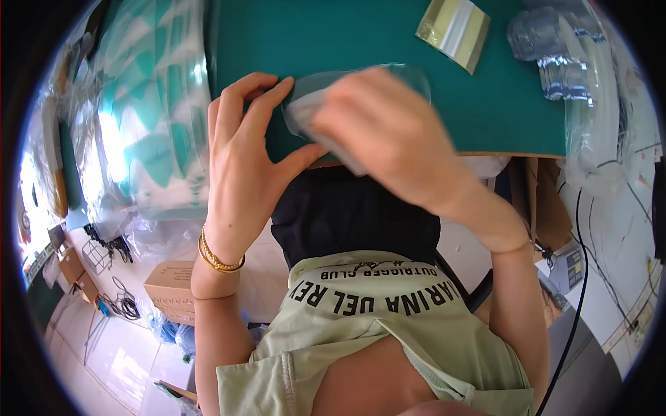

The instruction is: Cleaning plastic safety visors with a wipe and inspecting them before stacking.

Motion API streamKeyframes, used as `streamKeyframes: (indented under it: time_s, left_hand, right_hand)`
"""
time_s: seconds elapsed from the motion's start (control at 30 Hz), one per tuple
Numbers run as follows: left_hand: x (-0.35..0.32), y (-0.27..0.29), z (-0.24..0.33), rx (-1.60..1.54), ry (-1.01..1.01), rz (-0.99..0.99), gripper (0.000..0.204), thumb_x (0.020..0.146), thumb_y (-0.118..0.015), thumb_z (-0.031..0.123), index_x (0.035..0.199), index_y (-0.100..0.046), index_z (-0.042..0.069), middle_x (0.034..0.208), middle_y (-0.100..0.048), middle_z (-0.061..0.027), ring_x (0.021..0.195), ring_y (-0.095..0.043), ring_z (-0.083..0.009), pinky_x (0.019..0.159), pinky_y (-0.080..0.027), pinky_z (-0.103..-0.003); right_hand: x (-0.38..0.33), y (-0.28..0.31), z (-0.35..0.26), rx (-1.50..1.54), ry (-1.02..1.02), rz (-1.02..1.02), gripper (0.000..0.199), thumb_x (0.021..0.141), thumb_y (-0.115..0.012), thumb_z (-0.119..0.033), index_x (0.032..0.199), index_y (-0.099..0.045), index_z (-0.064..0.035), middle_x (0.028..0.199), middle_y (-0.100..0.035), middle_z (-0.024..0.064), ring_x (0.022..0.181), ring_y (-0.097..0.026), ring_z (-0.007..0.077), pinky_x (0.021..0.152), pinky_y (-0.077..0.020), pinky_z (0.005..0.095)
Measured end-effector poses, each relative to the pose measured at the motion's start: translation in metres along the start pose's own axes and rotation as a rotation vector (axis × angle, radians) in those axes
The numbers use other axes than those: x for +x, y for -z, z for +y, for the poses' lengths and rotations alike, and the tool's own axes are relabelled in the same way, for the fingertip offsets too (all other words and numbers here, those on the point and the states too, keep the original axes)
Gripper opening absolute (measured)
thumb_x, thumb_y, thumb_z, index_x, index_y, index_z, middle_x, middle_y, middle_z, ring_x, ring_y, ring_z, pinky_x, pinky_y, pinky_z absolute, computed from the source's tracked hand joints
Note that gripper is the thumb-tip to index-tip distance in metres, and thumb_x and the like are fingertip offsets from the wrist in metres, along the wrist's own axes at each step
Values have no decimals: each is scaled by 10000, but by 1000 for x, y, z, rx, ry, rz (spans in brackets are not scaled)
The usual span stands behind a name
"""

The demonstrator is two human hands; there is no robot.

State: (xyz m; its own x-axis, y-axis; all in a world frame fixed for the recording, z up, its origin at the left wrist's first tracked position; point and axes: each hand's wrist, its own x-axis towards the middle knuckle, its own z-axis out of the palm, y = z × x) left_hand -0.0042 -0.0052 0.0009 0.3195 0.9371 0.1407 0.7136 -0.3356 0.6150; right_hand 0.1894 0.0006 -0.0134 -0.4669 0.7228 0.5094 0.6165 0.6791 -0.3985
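Note:
My left hand (244, 149) is raised at the near edge of a green table (361, 41), fingers spread, its fingertips touching the left edge of a clear plastic piece (316, 90). My right hand (388, 135) is blurred and closed over the same clear piece and a pale grey item under it (305, 107) that I cannot make out. A gold bracelet sits on my left wrist.
A shiny gold-and-silver packet (454, 29) lies at the table's far side. Clear plastic bags and tubing (565, 55) pile at the right. Green-and-white wrapped stock (156, 104) stands left. A cardboard box (170, 291) and cables sit on the floor below.

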Motion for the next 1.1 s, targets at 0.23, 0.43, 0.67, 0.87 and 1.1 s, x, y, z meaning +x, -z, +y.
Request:
streamKeyframes:
  time_s: [0.23,0.43,0.67,0.87,1.1]
  left_hand:
    - [5,2,-1,-3,38,12,618,658,-870,154,1216,-653,1,1259,-563,-97,1131,-511,-322,968,-454,-406]
    - [-7,9,-8,54,-79,59,665,659,-843,82,1264,-589,-23,1286,-525,-156,1155,-512,-347,974,-459,-434]
    - [-15,64,-35,-38,7,273,611,690,-815,88,1257,-601,10,1266,-585,-179,1126,-570,-367,956,-488,-411]
    - [-10,133,-153,203,467,346,827,712,-868,229,1382,-501,-88,1190,-637,-200,1098,-641,-282,905,-509,-361]
    - [-15,160,-180,-652,481,240,622,830,-768,35,1382,-512,-95,969,-647,-38,858,-605,-91,805,-497,-223]
  right_hand:
    - [-10,20,43,-154,-135,104,158,774,-760,-10,854,-624,-19,854,-596,93,796,-593,273,679,-494,357]
    - [-66,60,40,-283,-361,116,119,841,-750,-4,932,-674,-7,903,-652,108,856,-625,256,740,-511,328]
    - [-40,87,28,-535,-338,287,219,923,-684,-66,1138,-713,-39,1229,-598,112,1144,-572,256,984,-453,362]
    - [43,37,-15,-203,-155,184,157,912,-669,-27,1056,-731,-50,1206,-610,91,1097,-592,234,952,-458,345]
    - [130,17,-43,-32,180,129,176,874,-689,-21,1041,-718,-67,1146,-635,63,1029,-626,233,856,-495,306]
